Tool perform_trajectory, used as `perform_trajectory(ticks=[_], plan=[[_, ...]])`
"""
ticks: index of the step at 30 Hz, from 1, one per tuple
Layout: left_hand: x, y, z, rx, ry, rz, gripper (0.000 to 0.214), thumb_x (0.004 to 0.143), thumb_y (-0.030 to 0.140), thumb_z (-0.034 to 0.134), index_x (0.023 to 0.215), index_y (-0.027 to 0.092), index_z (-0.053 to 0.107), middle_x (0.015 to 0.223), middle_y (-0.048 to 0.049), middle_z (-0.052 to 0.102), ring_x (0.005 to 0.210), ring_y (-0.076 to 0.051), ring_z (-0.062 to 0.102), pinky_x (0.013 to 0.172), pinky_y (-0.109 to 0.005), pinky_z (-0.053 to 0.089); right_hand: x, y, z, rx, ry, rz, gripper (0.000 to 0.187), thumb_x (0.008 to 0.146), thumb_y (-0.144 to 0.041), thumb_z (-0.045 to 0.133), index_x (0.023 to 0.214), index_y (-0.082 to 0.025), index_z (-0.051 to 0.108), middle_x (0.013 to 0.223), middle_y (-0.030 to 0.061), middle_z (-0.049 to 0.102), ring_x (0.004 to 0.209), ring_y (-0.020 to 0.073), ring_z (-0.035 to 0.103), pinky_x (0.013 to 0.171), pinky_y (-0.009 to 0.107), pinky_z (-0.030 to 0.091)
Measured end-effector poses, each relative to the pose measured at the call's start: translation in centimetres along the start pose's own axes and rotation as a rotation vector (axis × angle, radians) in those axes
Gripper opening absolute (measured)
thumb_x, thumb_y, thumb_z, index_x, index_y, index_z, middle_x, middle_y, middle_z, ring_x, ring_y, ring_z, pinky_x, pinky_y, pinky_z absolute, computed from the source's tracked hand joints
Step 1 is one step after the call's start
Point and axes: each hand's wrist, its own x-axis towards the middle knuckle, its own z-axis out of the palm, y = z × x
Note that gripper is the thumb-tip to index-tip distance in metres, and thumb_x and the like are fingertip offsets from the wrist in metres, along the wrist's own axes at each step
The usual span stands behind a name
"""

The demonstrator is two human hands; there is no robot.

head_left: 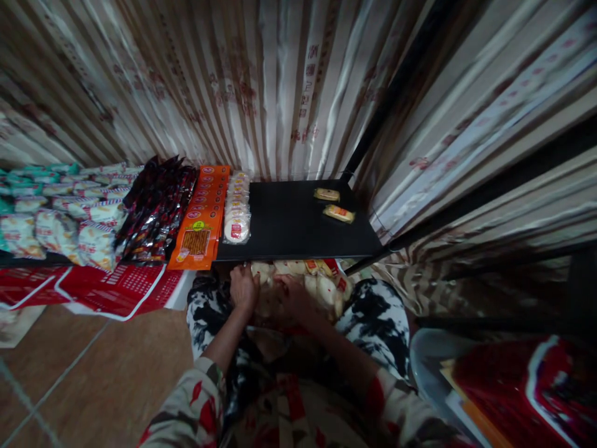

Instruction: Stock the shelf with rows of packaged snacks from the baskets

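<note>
Head view shows your left hand (245, 290) and right hand (295, 297), fingers half-curled, hold unclear, set low presumably because wrapped snacks (327, 289) sit between your knees (375, 314).

Dim light, shiny curtain (280, 81) at twelve o'clock, glinting dark packets (158, 211) at nine, dark shadow at three, soft, stretched edges

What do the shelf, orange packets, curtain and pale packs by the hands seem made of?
Black shelf: smooth, matte; painted metal or coated board, can't tell.
Orange packets: probably plastic film, smooth and brightly printed.
Curtain: likely fabric, slightly shiny, hanging in folds.
Pale packs: perhaps clear plastic, contents seeming to show through; it's dim there.
</note>
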Motion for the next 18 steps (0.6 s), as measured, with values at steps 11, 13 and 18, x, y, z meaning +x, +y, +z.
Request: perform_trajectory(ticks=[11,13,18], plan=[[-2.3,1.1,-0.4,-0.119,0.040,0.136,0.020,0.084,0.018,0.043,0.094,0.018,0.060,0.103,-0.0101,0.059,0.100,-0.022,0.053,0.085,-0.036,0.044,-0.9,0.4,-0.6,0.231,0.091,0.140,0.027,0.083,-0.030,0.041,0.093,-0.019,0.064,0.092,0.0078,0.068,0.085,0.0214,0.063,0.079,0.037,0.049],[-3.2,1.0,-0.5,-0.173,0.104,0.185,0.020,0.085,0.018,0.042,0.094,0.019,0.060,0.101,-0.0089,0.063,0.102,-0.022,0.055,0.086,-0.036,0.045,-1.3,0.3,-0.7,0.267,0.086,0.182,0.026,0.082,-0.032,0.043,0.092,-0.020,0.064,0.092,0.0071,0.069,0.085,0.0213,0.063,0.079,0.037,0.049],[-4.8,1.7,-3.1,-0.232,0.241,0.326,0.017,0.085,0.015,0.045,0.090,0.019,0.061,0.100,-0.0056,0.067,0.110,-0.023,0.053,0.088,-0.039,0.044,-1.9,-0.8,-1.0,0.550,0.041,0.288,0.036,0.084,-0.050,0.043,0.090,-0.022,0.064,0.087,0.0064,0.069,0.080,0.0198,0.063,0.075,0.034,0.050]])
